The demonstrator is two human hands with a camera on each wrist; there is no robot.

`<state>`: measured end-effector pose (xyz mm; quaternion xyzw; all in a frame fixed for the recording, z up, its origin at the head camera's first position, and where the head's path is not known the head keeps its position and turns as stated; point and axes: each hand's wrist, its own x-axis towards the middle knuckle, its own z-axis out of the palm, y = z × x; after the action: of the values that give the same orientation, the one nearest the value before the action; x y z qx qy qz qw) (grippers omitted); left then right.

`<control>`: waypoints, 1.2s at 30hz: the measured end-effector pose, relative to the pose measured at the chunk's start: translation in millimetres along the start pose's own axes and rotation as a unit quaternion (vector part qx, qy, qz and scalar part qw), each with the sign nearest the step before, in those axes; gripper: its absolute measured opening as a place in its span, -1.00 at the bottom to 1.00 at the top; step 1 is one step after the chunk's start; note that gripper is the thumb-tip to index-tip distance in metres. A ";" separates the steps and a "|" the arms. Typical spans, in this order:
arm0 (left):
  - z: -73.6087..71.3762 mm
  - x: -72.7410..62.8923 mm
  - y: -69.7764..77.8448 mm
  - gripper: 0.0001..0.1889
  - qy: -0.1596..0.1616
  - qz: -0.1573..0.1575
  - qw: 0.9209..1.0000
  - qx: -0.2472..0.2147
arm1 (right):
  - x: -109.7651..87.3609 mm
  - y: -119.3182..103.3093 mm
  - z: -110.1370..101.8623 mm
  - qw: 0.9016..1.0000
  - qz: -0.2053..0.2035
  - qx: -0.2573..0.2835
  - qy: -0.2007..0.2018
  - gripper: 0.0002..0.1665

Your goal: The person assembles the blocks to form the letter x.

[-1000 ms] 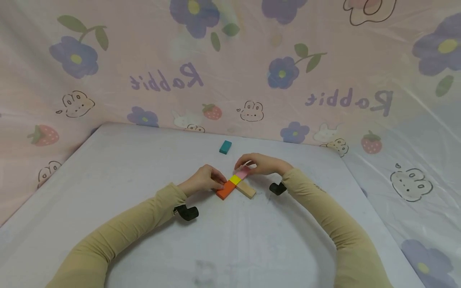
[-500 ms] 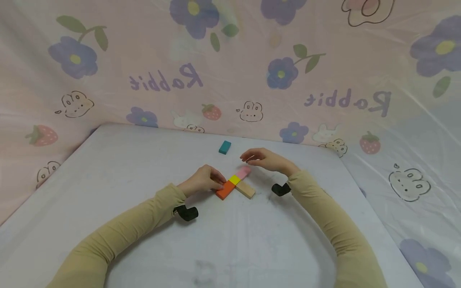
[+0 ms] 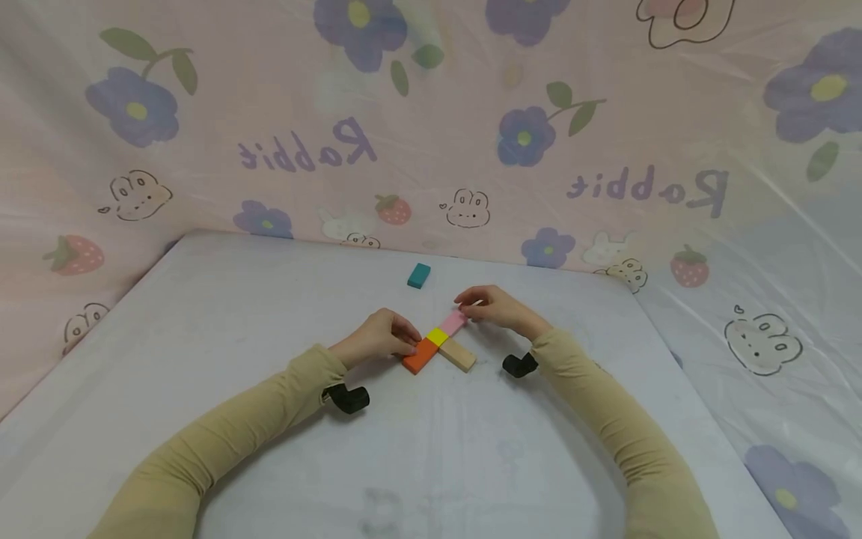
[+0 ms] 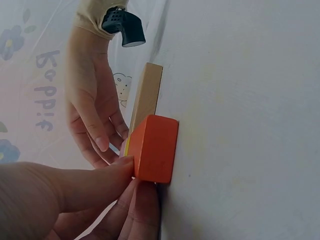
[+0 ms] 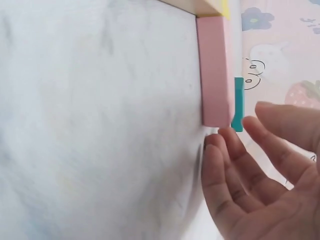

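Observation:
My left hand [image 3: 377, 337] pinches the orange block [image 3: 420, 357] with thumb and fingertips; the left wrist view shows the thumb on its upper edge. A small yellow block [image 3: 438, 337] adjoins the orange one, and a pink block [image 3: 454, 323] continues the same slanting row. From the yellow block a plain wooden block [image 3: 458, 355] runs off towards the lower right. At the far end of the pink block [image 5: 216, 72] is my right hand [image 5: 270, 185], fingers loosely bent and thumb apart. Its fingertips are very close to that end; whether they touch it I cannot tell.
A teal block [image 3: 419, 276] lies by itself farther back on the white tabletop [image 3: 269, 449]. Behind the table hangs a pink curtain [image 3: 431, 112] with flowers and rabbits. A black wrist camera [image 3: 349, 399] sticks out below the left sleeve, another [image 3: 520, 365] below the right.
My right hand lifted off the pink block, then came back down to its far end. My left hand stays at the orange block. The row of blocks looks unmoved.

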<state>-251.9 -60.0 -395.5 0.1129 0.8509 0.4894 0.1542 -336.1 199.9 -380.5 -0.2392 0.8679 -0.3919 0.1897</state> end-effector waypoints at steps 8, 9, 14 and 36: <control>-0.9 1.5 -1.7 -0.82 0.003 -0.008 1.000 -0.002 | 1.6 3.7 5.4 1.000 -0.005 -0.003 0.013 -0.63; -0.8 1.7 -1.8 -0.83 0.004 -0.009 1.000 -0.002 | 1.8 4.1 5.9 1.000 -0.004 -0.005 0.014 -0.63; -0.4 1.9 -2.0 -0.81 0.003 -0.012 1.000 -0.002 | 2.2 4.0 7.7 1.000 0.002 -0.011 0.021 -0.63; -1.6 2.0 -0.7 -0.80 -0.006 -0.015 1.000 -0.024 | 0.2 1.7 9.8 0.999 0.021 -0.006 0.023 -0.66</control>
<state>-254.3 -60.9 -395.7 0.0990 0.8394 0.5069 0.1693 -331.6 195.0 -387.9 -0.2129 0.8792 -0.3881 0.1760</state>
